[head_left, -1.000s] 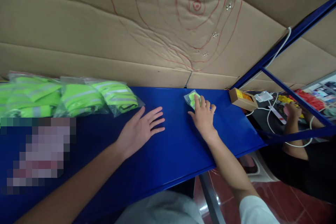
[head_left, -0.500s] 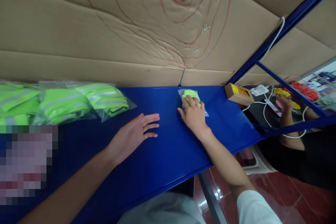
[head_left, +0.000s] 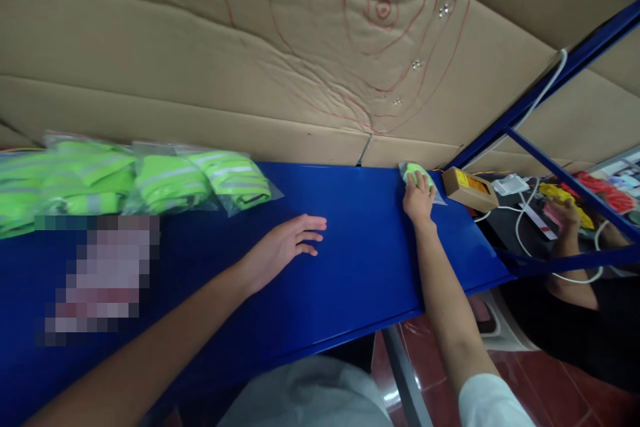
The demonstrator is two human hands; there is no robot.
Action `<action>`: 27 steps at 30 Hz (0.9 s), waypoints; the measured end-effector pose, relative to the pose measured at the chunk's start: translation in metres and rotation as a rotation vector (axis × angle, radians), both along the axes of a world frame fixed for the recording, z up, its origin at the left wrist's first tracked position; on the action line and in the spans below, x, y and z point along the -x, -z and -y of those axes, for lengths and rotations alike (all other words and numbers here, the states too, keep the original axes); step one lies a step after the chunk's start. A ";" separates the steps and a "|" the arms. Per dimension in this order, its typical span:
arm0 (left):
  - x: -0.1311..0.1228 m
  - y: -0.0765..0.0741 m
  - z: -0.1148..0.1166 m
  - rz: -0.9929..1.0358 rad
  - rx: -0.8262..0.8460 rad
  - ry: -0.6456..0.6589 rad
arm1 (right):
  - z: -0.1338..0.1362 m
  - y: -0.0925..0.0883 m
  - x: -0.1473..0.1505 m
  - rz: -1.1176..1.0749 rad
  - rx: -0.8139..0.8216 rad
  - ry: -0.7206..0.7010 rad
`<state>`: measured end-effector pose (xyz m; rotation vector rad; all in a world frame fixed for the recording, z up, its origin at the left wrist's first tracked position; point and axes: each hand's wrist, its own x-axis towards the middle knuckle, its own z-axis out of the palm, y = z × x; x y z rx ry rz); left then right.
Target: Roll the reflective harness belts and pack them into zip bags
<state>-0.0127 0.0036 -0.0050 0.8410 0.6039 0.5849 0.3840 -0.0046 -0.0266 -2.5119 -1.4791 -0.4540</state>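
Note:
My right hand (head_left: 419,197) is on a small plastic bag (head_left: 409,169) with a folded neon-green item inside, at the back right of the blue table. Its fingers curl over the top of the bag and hide most of it. Over the middle of the table is my left hand (head_left: 291,240), open and holding nothing, its fingers apart and pointing right. Along the back left lie several clear bags of folded neon-green reflective vests (head_left: 235,177), with silver stripes showing through the plastic.
A cardboard box (head_left: 470,188) with yellow and orange contents stands at the table's right end. A blue frame bar (head_left: 560,197) and white cable (head_left: 520,227) rise beyond it. Cardboard (head_left: 200,80) lines the back. A co-worker's hand (head_left: 563,213) is at the far right. A pixelated patch covers something at left.
My right hand has moved right, and the small bag has slid with it toward the cardboard box. My left hand stays open over the table. The camera view has shifted left.

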 end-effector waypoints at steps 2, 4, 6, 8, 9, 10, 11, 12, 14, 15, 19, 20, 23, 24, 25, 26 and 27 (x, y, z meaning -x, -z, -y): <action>-0.002 0.002 0.001 0.034 -0.008 0.005 | 0.000 0.004 -0.007 -0.012 -0.013 0.006; -0.003 0.005 0.001 0.072 -0.014 0.019 | 0.000 0.005 -0.011 -0.030 -0.033 0.012; -0.005 0.008 0.001 0.091 -0.012 0.034 | 0.000 0.003 -0.013 -0.054 -0.061 0.010; -0.006 0.011 -0.001 0.086 -0.016 0.031 | -0.003 0.000 -0.014 -0.082 -0.089 -0.006; -0.006 0.012 -0.002 0.085 -0.023 0.037 | -0.005 -0.002 -0.013 -0.093 -0.109 -0.010; -0.007 0.014 -0.002 0.082 -0.035 0.041 | -0.007 -0.005 -0.012 -0.110 -0.144 0.001; -0.007 0.014 -0.002 0.077 -0.050 0.044 | -0.009 -0.008 -0.009 -0.127 -0.176 0.017; -0.008 0.015 -0.002 0.069 -0.068 0.051 | -0.011 -0.012 -0.004 -0.135 -0.203 0.027; -0.009 0.015 0.002 0.049 -0.117 0.085 | -0.018 -0.019 0.015 -0.149 -0.244 0.011; -0.009 0.014 0.005 0.043 -0.142 0.120 | -0.022 -0.022 0.029 -0.165 -0.242 -0.037; -0.006 0.010 0.017 0.044 -0.268 0.441 | -0.047 -0.023 0.119 -0.361 -0.045 -0.483; -0.005 0.009 0.018 0.044 -0.303 0.513 | -0.056 -0.020 0.147 -0.412 0.000 -0.587; -0.001 0.007 0.016 0.054 -0.365 0.576 | -0.086 -0.015 0.229 -0.514 0.079 -0.768; 0.000 0.007 0.013 0.061 -0.367 0.569 | -0.096 -0.014 0.252 -0.530 0.096 -0.788; 0.000 0.007 0.011 0.066 -0.367 0.566 | -0.105 -0.015 0.272 -0.537 0.114 -0.800; 0.000 0.007 0.009 0.070 -0.370 0.568 | -0.113 -0.016 0.288 -0.525 0.140 -0.812; 0.000 0.007 0.008 0.072 -0.377 0.576 | -0.119 -0.018 0.298 -0.468 0.173 -0.853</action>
